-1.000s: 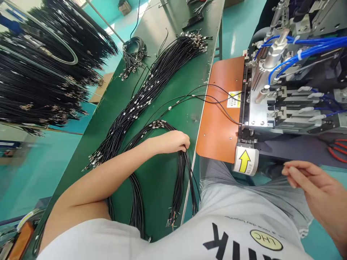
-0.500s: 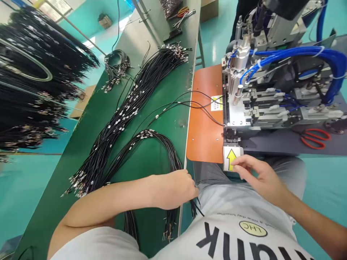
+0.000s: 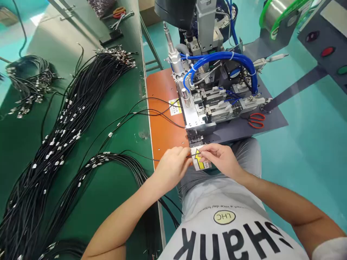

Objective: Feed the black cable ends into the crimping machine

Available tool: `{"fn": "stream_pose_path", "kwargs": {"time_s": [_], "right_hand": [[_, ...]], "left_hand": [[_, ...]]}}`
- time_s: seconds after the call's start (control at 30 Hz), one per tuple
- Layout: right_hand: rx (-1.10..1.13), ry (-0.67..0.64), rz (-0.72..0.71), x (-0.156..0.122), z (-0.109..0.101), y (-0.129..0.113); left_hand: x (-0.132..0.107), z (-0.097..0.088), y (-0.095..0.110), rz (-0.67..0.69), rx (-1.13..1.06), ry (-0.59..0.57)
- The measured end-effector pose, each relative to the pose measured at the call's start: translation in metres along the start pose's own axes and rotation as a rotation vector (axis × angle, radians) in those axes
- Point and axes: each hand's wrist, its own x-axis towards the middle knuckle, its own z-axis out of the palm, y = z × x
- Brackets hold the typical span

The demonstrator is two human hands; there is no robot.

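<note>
Cable [image 3: 195,154]: seen across arrow label [image 3: 200,162], clearance unclear, long axis left-to-right | Left hand [image 3: 175,163]: fingers closed round cable, left of label | Right hand [image 3: 221,159]: fingers pinching cable, right of label, fingertips nearer its centre

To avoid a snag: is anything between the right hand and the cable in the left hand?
Nothing visible: the right hand pinches the cable directly, beside the left hand; the arrow label only shows behind.
</note>
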Motion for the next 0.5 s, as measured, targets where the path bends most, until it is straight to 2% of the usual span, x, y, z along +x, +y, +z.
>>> {"fn": "stream_pose_path", "kwargs": {"time_s": [0.1,0.17,0.23,0.37,0.5], "right_hand": [[-0.224,0.052,-0.193,0.001,-0.006,-0.003],[-0.293,0.075,-0.236,0.003,-0.010,-0.006],[-0.238,0.072,-0.167,0.004,-0.016,-0.010],[-0.072,0.171,-0.015,0.009,-0.028,-0.012],[0.070,0.007,0.051,0.015,-0.029,-0.011]], "left_hand": [[0.015,0.008,0.018,0.023,-0.332,-0.017],[0.021,0.013,0.022,0.018,-0.524,-0.029],[0.025,0.018,0.021,-0.004,-0.597,-0.020],[0.025,0.024,0.014,-0.080,-0.694,0.019],[0.026,0.023,0.011,-0.100,-0.799,0.055]]}}
